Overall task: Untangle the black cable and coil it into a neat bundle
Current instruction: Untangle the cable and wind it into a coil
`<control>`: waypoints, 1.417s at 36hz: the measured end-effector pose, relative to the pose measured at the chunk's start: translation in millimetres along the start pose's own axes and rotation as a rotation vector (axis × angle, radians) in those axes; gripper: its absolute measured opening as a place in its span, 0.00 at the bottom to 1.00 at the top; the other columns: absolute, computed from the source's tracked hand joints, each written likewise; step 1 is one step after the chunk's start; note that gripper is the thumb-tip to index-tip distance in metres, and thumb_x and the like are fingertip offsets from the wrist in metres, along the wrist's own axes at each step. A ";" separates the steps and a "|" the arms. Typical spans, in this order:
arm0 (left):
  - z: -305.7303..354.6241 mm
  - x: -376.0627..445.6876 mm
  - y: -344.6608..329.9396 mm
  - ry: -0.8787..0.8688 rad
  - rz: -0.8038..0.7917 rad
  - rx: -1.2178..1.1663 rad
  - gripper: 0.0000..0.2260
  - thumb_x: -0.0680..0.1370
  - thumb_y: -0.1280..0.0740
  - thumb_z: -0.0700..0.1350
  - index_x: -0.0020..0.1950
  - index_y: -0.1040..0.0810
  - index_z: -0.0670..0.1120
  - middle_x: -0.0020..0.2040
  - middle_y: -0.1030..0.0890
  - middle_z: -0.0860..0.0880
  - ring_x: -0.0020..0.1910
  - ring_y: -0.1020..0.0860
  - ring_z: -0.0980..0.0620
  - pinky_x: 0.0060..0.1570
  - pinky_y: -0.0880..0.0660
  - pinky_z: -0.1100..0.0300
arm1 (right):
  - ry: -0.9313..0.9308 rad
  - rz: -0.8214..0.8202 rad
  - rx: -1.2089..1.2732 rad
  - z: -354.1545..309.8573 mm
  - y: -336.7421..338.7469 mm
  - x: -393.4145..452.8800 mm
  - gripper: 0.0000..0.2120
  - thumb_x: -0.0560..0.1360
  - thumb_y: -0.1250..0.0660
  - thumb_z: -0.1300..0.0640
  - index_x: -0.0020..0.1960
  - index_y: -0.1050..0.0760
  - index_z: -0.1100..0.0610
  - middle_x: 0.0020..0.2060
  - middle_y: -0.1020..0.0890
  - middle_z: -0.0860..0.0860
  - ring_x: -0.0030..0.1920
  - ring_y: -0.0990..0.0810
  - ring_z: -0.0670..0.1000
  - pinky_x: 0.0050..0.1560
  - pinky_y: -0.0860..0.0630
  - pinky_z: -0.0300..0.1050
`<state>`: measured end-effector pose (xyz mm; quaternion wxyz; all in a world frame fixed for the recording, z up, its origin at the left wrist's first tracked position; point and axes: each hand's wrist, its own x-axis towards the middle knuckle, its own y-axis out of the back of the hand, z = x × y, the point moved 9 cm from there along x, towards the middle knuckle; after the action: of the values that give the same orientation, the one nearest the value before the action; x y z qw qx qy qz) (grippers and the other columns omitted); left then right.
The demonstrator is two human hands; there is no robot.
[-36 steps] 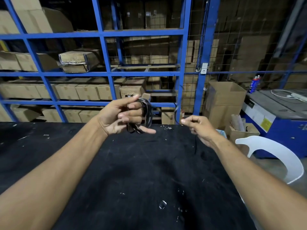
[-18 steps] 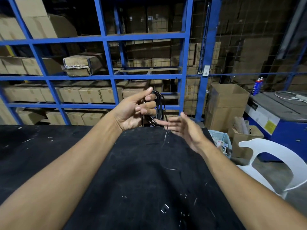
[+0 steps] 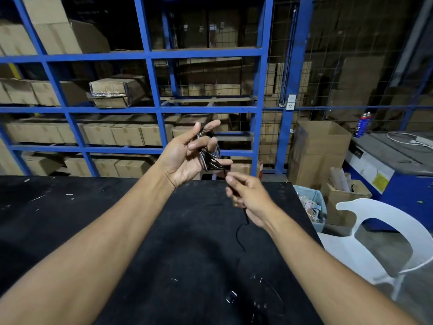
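Black cable (image 3: 210,152) sits mostly wound into a small coil of several loops held up in the air above the far edge of the table (image 3: 70,219), in front of a blue metal rack of cardboard boxes (image 3: 126,134). The left hand (image 3: 187,156) grasps this coil, with the loops caught between the thumb and the partly curled fingers, palm facing the camera. The cable is thin, dark and slightly glossy, its loops bunched unevenly rather than lying flat together. A loose tail leaves the bottom of the coil, passes through the right hand (image 3: 248,197), which pinches it just below the coil, then hangs in a wavy line down to the black table, where it is hard to follow against the dark surface. The main risk, as I judge it, is that the loops slip off the left fingers, since the grip looks loose, and the coil would spring apart. A kink in the wavy tail could also be wound in, leaving an untidy bundle, or the tail could snag on the table's edge if pulled quickly.
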<state>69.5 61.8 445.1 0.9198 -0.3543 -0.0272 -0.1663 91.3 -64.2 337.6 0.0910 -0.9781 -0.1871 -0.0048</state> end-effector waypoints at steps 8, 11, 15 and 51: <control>15.3 6.8 30.2 -0.159 0.189 0.301 0.14 0.88 0.43 0.46 0.59 0.22 0.38 0.50 0.14 0.36 0.66 0.21 0.28 0.65 0.24 0.32 | 0.004 -0.155 -0.493 -2.8 -34.2 -26.4 0.14 0.86 0.38 0.55 0.67 0.19 0.54 0.29 0.21 0.50 0.23 0.32 0.40 0.30 0.34 0.33; 15.4 3.8 35.4 -0.160 0.217 0.486 0.13 0.88 0.44 0.44 0.56 0.22 0.39 0.63 0.18 0.31 0.67 0.20 0.35 0.54 0.17 0.50 | 0.074 -0.171 -0.637 -25.1 -39.6 -35.4 0.12 0.85 0.35 0.53 0.58 0.16 0.57 0.28 0.21 0.48 0.28 0.26 0.36 0.42 0.27 0.35; 2.3 2.1 53.7 -0.057 0.223 0.850 0.14 0.88 0.43 0.46 0.58 0.21 0.41 0.60 0.13 0.39 0.61 0.16 0.46 0.64 0.24 0.51 | 0.156 -0.149 -0.738 -60.0 -38.7 -35.4 0.10 0.83 0.32 0.54 0.50 0.14 0.56 0.27 0.21 0.46 0.26 0.26 0.37 0.35 0.30 0.32; -8.5 -1.7 29.6 -0.075 0.146 0.382 0.16 0.88 0.44 0.48 0.65 0.22 0.41 0.64 0.17 0.33 0.67 0.21 0.30 0.68 0.30 0.27 | 0.053 -0.147 -0.545 -1.4 -16.2 -18.6 0.10 0.82 0.30 0.54 0.57 0.13 0.56 0.28 0.18 0.48 0.25 0.30 0.42 0.33 0.31 0.37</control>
<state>77.0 77.2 419.4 0.9782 -0.1804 -0.0669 -0.0777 68.1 -56.5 341.0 -0.1709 -0.9499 -0.2469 -0.0869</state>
